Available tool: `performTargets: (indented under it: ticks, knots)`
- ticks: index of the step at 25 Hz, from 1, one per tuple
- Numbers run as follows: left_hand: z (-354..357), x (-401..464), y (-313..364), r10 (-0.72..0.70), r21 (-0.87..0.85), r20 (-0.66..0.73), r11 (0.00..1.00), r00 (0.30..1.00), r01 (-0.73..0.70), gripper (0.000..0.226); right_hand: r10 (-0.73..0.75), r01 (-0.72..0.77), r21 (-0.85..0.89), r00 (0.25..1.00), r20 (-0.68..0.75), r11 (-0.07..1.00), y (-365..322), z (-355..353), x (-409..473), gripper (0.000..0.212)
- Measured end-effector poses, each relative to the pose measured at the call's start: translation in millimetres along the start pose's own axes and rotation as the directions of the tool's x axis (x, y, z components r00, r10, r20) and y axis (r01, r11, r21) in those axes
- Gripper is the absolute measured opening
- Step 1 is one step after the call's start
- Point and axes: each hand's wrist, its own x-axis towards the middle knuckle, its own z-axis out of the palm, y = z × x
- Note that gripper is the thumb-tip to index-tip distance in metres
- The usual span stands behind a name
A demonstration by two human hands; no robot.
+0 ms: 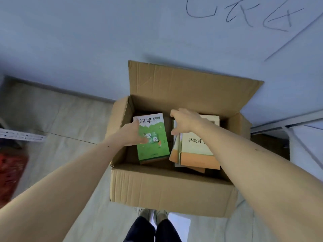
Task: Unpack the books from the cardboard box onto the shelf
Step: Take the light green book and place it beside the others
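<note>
An open cardboard box (167,187) stands on the floor against a pale blue wall. Inside on the left lies a green book (155,147) on top of other books. My left hand (133,135) grips its left edge, thumb on the cover. On the right lies a stack of cream and orange books (195,154), slightly fanned. My right hand (187,123) rests over the top end of that stack, fingers curled around the far edge of the upper book. No shelf board with books is in view.
A perforated metal shelf rail (22,137) and a red object (12,173) sit at the left edge. A grey frame (286,123) runs along the right. My legs and shoes (153,224) stand right before the box. Pale floor covering (57,119) lies to the left.
</note>
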Motion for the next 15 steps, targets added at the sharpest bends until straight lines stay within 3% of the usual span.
performTargets:
  ticks: [3,6,9,15]
  knots:
    - [44,43,-30,-0.159,-0.067,0.035,0.985,0.987,0.161,0.081,0.013,-0.014,0.03,0.999,0.033,0.999,8,50,59,0.071]
    - [87,76,-56,-0.27,-0.12,0.09,0.953,0.959,0.28,0.093,0.088,-0.094,0.111,0.994,0.06,0.989,12,97,110,0.069]
    - [119,96,-72,-0.272,-0.139,0.123,0.947,0.954,0.288,0.09,0.165,-0.179,0.223,0.983,0.082,0.958,10,128,145,0.071]
    - [136,120,-74,-0.288,-0.438,0.118,0.844,0.95,0.31,0.057,0.295,-0.308,0.523,0.949,0.111,0.795,0,146,171,0.066]
